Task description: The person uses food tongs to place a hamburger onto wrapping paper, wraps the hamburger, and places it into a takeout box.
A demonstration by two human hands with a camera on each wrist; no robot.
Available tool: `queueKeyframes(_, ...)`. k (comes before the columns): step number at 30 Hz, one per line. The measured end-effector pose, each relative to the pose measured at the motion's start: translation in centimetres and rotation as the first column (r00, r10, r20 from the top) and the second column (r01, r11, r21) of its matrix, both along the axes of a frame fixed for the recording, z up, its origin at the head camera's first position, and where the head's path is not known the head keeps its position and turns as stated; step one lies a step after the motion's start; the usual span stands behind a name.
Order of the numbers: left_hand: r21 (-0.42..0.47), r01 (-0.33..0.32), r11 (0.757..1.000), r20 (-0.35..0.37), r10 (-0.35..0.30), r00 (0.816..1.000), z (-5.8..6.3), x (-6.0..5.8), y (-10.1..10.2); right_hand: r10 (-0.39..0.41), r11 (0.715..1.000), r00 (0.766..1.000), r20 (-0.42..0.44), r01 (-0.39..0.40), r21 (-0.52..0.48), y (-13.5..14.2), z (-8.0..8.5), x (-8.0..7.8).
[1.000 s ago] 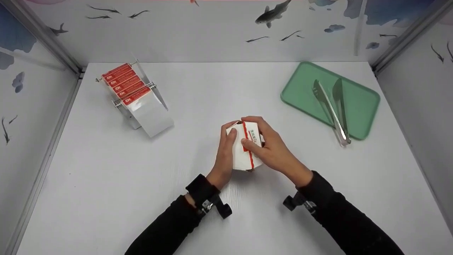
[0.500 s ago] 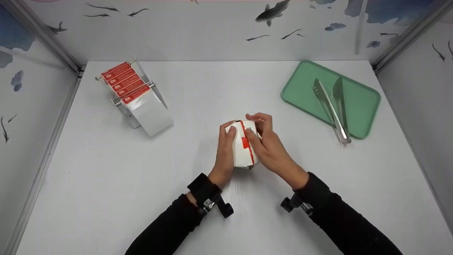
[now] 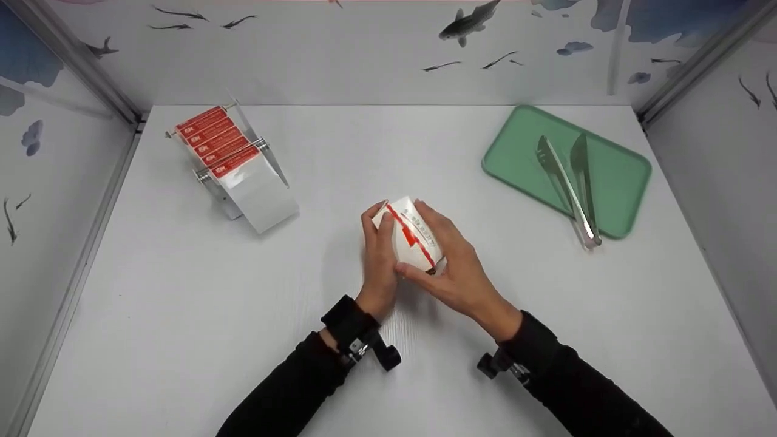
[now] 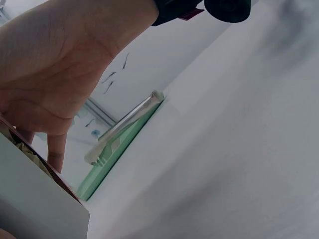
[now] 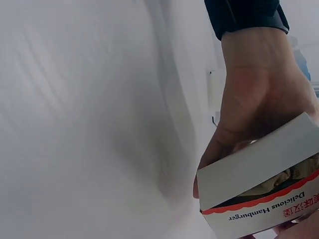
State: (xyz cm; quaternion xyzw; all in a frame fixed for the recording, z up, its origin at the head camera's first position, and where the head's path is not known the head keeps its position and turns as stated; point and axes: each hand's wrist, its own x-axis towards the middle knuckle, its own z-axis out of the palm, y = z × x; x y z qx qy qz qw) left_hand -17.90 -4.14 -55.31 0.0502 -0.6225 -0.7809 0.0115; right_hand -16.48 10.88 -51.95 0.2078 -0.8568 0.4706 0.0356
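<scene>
Between both hands is a white hamburger box point(image 3: 408, 240) with a red wavy stripe, a small red label across its seam and lettering. The left hand point(image 3: 379, 264) grips its left side, thumb on the upper face. The right hand point(image 3: 458, 267) holds the right side, its thumb at the near corner and fingers along the far right edge. In the right wrist view the box point(image 5: 259, 164) shows "Delicious Hamburger" lettering and a gap with brownish, crumpled-looking material inside. From the left wrist view, a plain side of the box point(image 4: 40, 199) appears below the right hand point(image 4: 55, 84).
A dispenser point(image 3: 252, 188) with a strip of red labels and white backing stands at the far left of the white table point(image 3: 200, 334). Metal tongs point(image 3: 573, 194) lie on a green tray point(image 3: 510, 145) at the far right, their end jutting over its near edge. Patterned walls enclose the back and sides.
The box has turned anticlockwise, so its stripe slants from upper left to lower right. The right thumb has moved from the upper face to the near corner, and the lettering shows again.
</scene>
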Motion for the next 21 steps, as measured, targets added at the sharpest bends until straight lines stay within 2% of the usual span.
queueKeyframes(4,0.049,0.09,0.995,0.003,-0.09,0.996,0.1,-0.1,-0.9,0.087,0.996,0.996,0.004,-0.087,0.021,1.1,0.3,-0.7)
queueKeyframes(8,0.063,0.22,0.974,0.037,-0.222,0.974,0.3,-0.4,-2.3,0.185,0.982,0.982,0.026,-0.186,0.04,3.1,1.2,-1.6)
queueKeyframes(11,0.026,0.322,0.946,0.039,-0.323,0.946,0.5,-0.5,-3.2,0.264,0.963,0.964,0.04,-0.266,0.051,4.3,2.1,-2.2)
queueKeyframes(14,-0.018,0.433,0.901,0.01,-0.432,0.902,0.6,-0.6,-3.7,0.338,0.936,0.939,0.059,-0.342,0.077,5.0,2.8,-2.6)
queueKeyframes(17,-0.047,0.495,0.868,-0.024,-0.496,0.868,0.5,-0.6,-3.8,0.375,0.919,0.924,0.079,-0.382,0.101,5.2,3.1,-2.7)
queueKeyframes(19,-0.06,0.491,0.869,-0.035,-0.493,0.869,0.4,-0.5,-3.7,0.375,0.918,0.924,0.076,-0.382,0.107,5.1,3.1,-2.6)
queueKeyframes(21,-0.049,0.469,0.882,-0.039,-0.471,0.882,0.2,-0.4,-3.5,0.343,0.934,0.937,0.064,-0.348,0.081,5.1,2.7,-2.5)
